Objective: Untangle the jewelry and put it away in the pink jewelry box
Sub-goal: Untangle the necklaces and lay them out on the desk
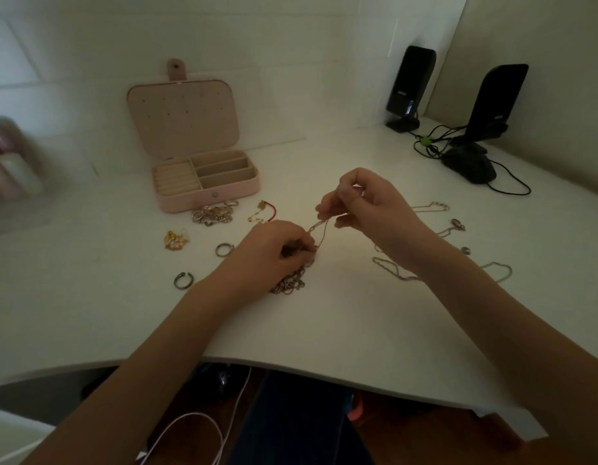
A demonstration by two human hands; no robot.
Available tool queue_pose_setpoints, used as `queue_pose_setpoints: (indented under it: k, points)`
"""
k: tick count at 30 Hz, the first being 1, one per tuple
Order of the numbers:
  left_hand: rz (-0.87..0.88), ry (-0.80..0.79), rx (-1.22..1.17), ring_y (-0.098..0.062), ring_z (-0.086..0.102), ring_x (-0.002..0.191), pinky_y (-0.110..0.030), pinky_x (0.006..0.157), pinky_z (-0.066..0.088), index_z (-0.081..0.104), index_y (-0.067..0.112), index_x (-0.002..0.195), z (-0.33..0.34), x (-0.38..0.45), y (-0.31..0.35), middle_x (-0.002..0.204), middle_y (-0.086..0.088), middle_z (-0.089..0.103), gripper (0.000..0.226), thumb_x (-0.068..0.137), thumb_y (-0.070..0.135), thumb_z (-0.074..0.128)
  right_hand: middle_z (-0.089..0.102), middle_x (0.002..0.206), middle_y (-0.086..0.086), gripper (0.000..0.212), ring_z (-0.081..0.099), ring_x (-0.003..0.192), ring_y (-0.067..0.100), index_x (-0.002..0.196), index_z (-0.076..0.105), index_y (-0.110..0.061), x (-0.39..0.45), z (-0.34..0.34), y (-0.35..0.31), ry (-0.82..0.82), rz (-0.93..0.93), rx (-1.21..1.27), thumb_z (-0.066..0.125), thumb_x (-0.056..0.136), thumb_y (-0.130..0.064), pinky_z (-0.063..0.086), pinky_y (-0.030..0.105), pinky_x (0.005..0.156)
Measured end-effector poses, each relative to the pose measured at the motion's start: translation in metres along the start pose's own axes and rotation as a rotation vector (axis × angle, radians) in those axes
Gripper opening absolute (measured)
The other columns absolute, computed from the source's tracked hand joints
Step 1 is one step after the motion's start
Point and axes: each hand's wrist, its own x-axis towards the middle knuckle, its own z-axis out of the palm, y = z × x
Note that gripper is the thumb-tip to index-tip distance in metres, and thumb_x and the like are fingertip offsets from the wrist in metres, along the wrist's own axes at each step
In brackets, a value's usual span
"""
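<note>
Tangled chain [319, 234] pinched by both hands' fingers [324, 209], 2 rings [224, 250] beside, pink jewelry box [203, 182] open behind.

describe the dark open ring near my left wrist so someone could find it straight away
Start at the open pink jewelry box on the white desk. Come toward the desk's front edge, to just outside the left hand. The dark grey metal ring lies there alone, its band broken by a gap, unlike the closed silver ring behind it.

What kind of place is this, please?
Probably a home desk in a bedroom or study. The white desk carries two black computer speakers and a computer mouse with cables, beside an open pink jewelry box.
</note>
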Motion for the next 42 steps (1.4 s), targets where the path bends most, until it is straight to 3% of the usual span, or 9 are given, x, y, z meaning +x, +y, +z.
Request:
queue_pose_setpoints:
  k: [3, 6, 12, 17, 20, 24, 30, 34, 42]
  points:
    - [-0.062, -0.013, -0.053, 0.001, 0.06, 0.089, -0.008, 0.076, 0.047, 0.067, 0.016, 0.098, -0.001, -0.003, -0.001, 0.099, 0.005, 0.067, 0.015, 0.082, 0.017, 0.068, 0.065, 0.075, 0.004, 0.016, 0.066, 0.068, 0.012, 0.086, 0.045, -0.011, 0.0, -0.005, -0.005, 0.069, 0.007, 0.098, 0.037, 0.101, -0.011, 0.053, 0.022, 0.063]
    - [-0.087, -0.017, -0.063, 0.015, 0.052, 0.083, 0.002, 0.069, 0.038, 0.061, 0.02, 0.102, -0.001, -0.005, 0.0, 0.102, 0.009, 0.063, 0.021, 0.083, 0.021, 0.068, 0.058, 0.072, 0.006, 0.016, 0.061, 0.061, 0.011, 0.087, 0.045, -0.011, -0.001, -0.013, -0.011, 0.122, -0.005, 0.126, 0.038, 0.1, -0.011, 0.054, 0.022, 0.064]
    - [-0.075, -0.04, 0.006, 0.002, 0.049, 0.101, 0.002, 0.079, 0.032, 0.053, 0.023, 0.116, -0.003, -0.006, -0.001, 0.114, 0.011, 0.058, 0.035, 0.083, 0.026, 0.066, 0.058, 0.069, 0.003, 0.01, 0.059, 0.061, 0.013, 0.088, 0.051, -0.011, -0.002, -0.031, -0.009, 0.139, -0.012, -0.059, 0.048, 0.097, -0.014, 0.054, 0.024, 0.064]
    - [-0.074, -0.042, 0.086, -0.011, 0.048, 0.108, -0.018, 0.085, 0.033, 0.048, 0.023, 0.121, -0.001, -0.007, -0.004, 0.116, 0.004, 0.056, 0.042, 0.083, 0.03, 0.065, 0.068, 0.075, -0.001, 0.011, 0.066, 0.068, 0.007, 0.086, 0.057, -0.01, -0.006, -0.025, 0.005, -0.108, 0.031, -0.421, 0.059, 0.09, -0.019, 0.05, 0.017, 0.061]
    - [-0.09, -0.052, 0.084, -0.009, 0.045, 0.111, -0.018, 0.087, 0.032, 0.045, 0.024, 0.124, -0.001, -0.009, -0.006, 0.12, 0.004, 0.054, 0.047, 0.083, 0.035, 0.065, 0.067, 0.083, -0.01, 0.01, 0.061, 0.076, -0.003, 0.082, 0.061, -0.022, -0.005, -0.02, 0.016, -0.18, 0.014, -0.666, 0.066, 0.085, -0.029, 0.044, 0.007, 0.063]
    - [-0.117, -0.067, 0.072, -0.007, 0.041, 0.116, -0.02, 0.093, 0.03, 0.041, 0.028, 0.128, -0.002, -0.012, -0.006, 0.125, 0.008, 0.048, 0.053, 0.082, 0.042, 0.063, 0.062, 0.094, -0.014, 0.011, 0.058, 0.08, 0.0, 0.089, 0.063, -0.027, 0.0, -0.012, 0.018, -0.18, -0.046, -0.76, 0.07, 0.082, -0.032, 0.044, 0.012, 0.067]
    - [-0.158, 0.124, 0.15, -0.01, 0.041, 0.102, -0.022, 0.082, 0.031, 0.055, 0.022, 0.105, -0.003, -0.012, -0.013, 0.102, 0.01, 0.048, 0.033, 0.081, 0.043, 0.064, 0.054, 0.097, -0.007, 0.028, 0.051, 0.076, 0.007, 0.102, 0.059, -0.024, 0.013, 0.013, 0.023, -0.19, -0.017, -0.952, 0.066, 0.082, -0.042, 0.048, 0.028, 0.071]
    - [-0.145, 0.113, 0.154, -0.015, 0.041, 0.099, -0.023, 0.081, 0.029, 0.06, 0.02, 0.092, -0.003, -0.012, -0.017, 0.095, 0.005, 0.049, 0.022, 0.081, 0.037, 0.067, 0.05, 0.097, -0.003, 0.023, 0.044, 0.07, 0.0, 0.104, 0.06, -0.019, 0.017, 0.02, 0.024, -0.269, -0.041, -0.879, 0.067, 0.085, -0.03, 0.037, 0.007, 0.062]
    - [-0.136, 0.105, 0.106, -0.015, 0.048, 0.087, -0.021, 0.07, 0.032, 0.057, 0.02, 0.086, -0.005, -0.008, -0.018, 0.086, 0.004, 0.052, 0.006, 0.085, 0.023, 0.063, 0.045, 0.084, -0.011, 0.019, 0.042, 0.068, -0.002, 0.095, 0.059, -0.02, 0.015, 0.026, 0.027, -0.32, -0.053, -0.827, 0.07, 0.082, -0.028, 0.033, 0.003, 0.062]
